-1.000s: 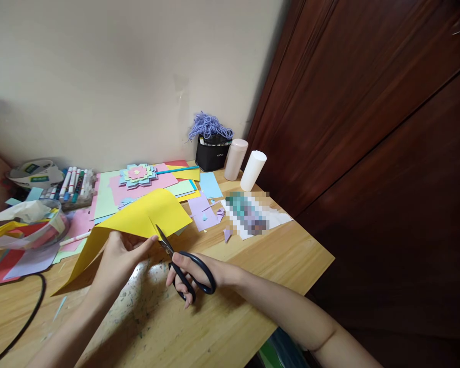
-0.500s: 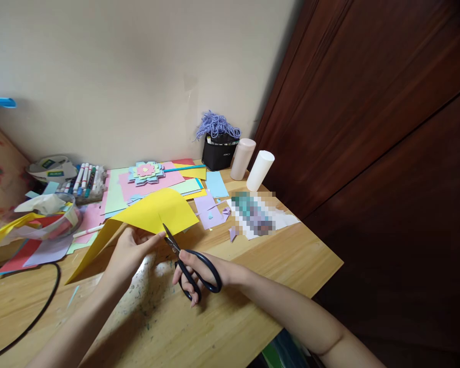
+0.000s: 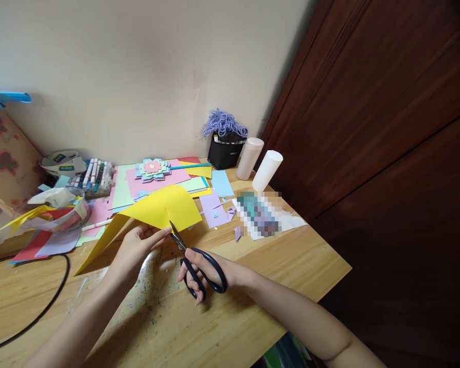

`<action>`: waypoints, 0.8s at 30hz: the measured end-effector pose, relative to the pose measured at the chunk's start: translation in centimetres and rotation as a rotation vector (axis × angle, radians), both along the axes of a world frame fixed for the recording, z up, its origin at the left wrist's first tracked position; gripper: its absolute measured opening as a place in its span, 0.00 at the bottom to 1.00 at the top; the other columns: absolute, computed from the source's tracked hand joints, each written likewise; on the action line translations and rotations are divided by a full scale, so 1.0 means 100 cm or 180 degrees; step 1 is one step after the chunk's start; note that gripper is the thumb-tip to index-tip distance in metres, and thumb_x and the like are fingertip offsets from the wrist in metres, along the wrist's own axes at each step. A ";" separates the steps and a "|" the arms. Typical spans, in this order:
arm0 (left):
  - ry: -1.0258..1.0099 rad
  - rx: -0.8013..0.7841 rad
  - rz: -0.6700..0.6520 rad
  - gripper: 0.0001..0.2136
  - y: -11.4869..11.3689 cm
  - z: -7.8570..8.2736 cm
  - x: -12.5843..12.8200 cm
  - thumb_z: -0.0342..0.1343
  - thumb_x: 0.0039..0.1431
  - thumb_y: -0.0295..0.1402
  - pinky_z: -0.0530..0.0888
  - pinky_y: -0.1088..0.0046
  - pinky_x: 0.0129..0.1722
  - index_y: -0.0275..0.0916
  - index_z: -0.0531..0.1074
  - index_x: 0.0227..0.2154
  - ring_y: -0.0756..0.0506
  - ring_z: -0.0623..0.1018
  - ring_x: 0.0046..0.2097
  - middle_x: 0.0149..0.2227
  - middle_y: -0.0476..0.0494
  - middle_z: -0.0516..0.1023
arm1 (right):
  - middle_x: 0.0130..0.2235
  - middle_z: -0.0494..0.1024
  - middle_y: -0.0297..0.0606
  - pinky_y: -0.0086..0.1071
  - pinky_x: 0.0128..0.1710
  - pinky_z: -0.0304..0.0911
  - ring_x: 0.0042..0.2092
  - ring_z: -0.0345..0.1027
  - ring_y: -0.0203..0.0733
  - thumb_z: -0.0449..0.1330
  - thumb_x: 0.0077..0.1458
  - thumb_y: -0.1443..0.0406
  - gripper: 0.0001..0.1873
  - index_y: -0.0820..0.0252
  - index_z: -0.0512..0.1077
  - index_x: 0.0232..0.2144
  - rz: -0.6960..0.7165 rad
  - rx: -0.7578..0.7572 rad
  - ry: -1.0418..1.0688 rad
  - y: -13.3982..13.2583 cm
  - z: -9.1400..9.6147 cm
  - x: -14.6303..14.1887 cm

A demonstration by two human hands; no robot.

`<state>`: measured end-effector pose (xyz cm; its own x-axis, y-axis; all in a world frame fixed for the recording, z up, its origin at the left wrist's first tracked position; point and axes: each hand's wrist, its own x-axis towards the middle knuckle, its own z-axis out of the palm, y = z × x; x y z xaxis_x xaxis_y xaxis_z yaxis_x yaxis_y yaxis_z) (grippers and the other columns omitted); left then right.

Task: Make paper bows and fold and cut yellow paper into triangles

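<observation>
A sheet of yellow paper (image 3: 164, 204) is lifted off the table and bends over, its left part hanging down. My left hand (image 3: 143, 245) pinches its near edge between thumb and fingers. Black-handled scissors (image 3: 210, 266) are in my right hand (image 3: 203, 271), fingers through the loops. Their blades meet the paper's near edge just right of my left thumb, and a short line runs into the sheet ahead of the tips. Some fingers of my left hand are hidden behind the paper.
Behind the sheet lie coloured papers and a layered paper flower (image 3: 152, 168). A clear tub (image 3: 78, 212) of scraps and several markers (image 3: 95, 174) stand left. Purple scraps (image 3: 216, 212), a black pouch (image 3: 226, 153) with yarn and two cylinders (image 3: 267, 171) are right. A black cable (image 3: 57, 296) curves at left.
The whole scene has shifted slightly right as the camera turned left. Both hands keep their hold on the yellow paper and scissors, with little other movement visible.
</observation>
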<state>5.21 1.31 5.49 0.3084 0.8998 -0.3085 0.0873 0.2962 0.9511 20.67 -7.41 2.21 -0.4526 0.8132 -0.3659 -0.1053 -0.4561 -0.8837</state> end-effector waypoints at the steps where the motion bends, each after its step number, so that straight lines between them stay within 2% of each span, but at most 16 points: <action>1: 0.0022 -0.0006 0.0014 0.20 0.000 0.000 0.000 0.66 0.39 0.38 0.72 0.67 0.46 0.34 0.72 0.36 0.41 0.75 0.47 0.41 0.38 0.78 | 0.18 0.62 0.26 0.28 0.19 0.64 0.17 0.60 0.30 0.43 0.49 0.37 0.36 0.65 0.65 0.29 -0.0003 -0.0001 0.0009 0.000 0.000 0.000; 9: 0.0021 -0.0136 -0.0040 0.21 0.001 -0.005 -0.001 0.65 0.40 0.37 0.71 0.69 0.47 0.34 0.72 0.39 0.43 0.76 0.44 0.41 0.39 0.78 | 0.17 0.62 0.26 0.27 0.18 0.64 0.16 0.60 0.29 0.44 0.44 0.34 0.37 0.64 0.64 0.28 -0.0047 -0.0032 -0.0013 0.000 0.002 -0.001; 16: -0.0151 -0.0179 -0.0060 0.21 0.001 -0.007 -0.001 0.66 0.38 0.37 0.72 0.70 0.47 0.34 0.73 0.38 0.44 0.77 0.42 0.40 0.39 0.78 | 0.17 0.62 0.27 0.27 0.20 0.65 0.17 0.60 0.29 0.42 0.50 0.37 0.35 0.65 0.65 0.28 -0.0056 -0.0040 -0.0076 -0.001 0.006 -0.001; 24: -0.0076 -0.0173 -0.0079 0.21 -0.001 -0.013 0.000 0.65 0.40 0.40 0.72 0.69 0.45 0.31 0.73 0.37 0.43 0.77 0.43 0.40 0.36 0.77 | 0.18 0.63 0.28 0.29 0.21 0.66 0.18 0.63 0.31 0.41 0.53 0.39 0.35 0.65 0.65 0.30 -0.0023 -0.0054 -0.0020 0.000 -0.001 0.000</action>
<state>5.22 1.25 4.14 0.3384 0.8739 -0.3489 0.0727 0.3454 0.9356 20.70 -7.46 2.11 -0.4443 0.8101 -0.3825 -0.1032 -0.4704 -0.8764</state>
